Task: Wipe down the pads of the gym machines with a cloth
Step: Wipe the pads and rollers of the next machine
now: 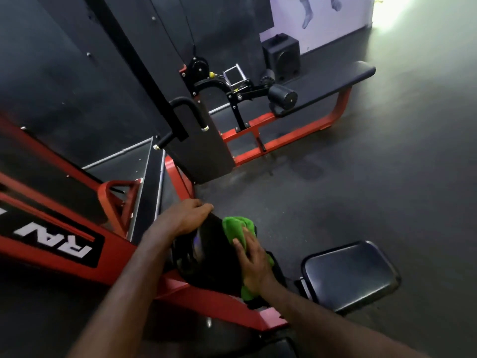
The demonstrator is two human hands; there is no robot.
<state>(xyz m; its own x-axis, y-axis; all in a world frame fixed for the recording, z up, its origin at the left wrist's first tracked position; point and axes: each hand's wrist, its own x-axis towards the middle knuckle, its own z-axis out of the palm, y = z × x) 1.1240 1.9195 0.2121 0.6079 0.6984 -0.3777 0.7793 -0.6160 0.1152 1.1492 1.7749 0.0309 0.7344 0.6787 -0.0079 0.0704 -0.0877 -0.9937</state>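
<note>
A black upright back pad (214, 257) of a red-framed machine stands in the lower middle. My left hand (187, 215) grips the pad's top edge from behind. My right hand (254, 262) lies flat on a bright green cloth (236, 228), pressing it against the pad's front face. The cloth shows above my fingers and again below my palm. A black seat pad (351, 275) of the same machine sits to the right of my right hand.
The red frame (64, 251) with a white-lettered black plate runs along the left. Behind stands a second red machine with a long black bench pad (333, 83), a roller pad (282, 96) and a dark shroud (204, 148). Dark rubber floor (361, 182) spreads right.
</note>
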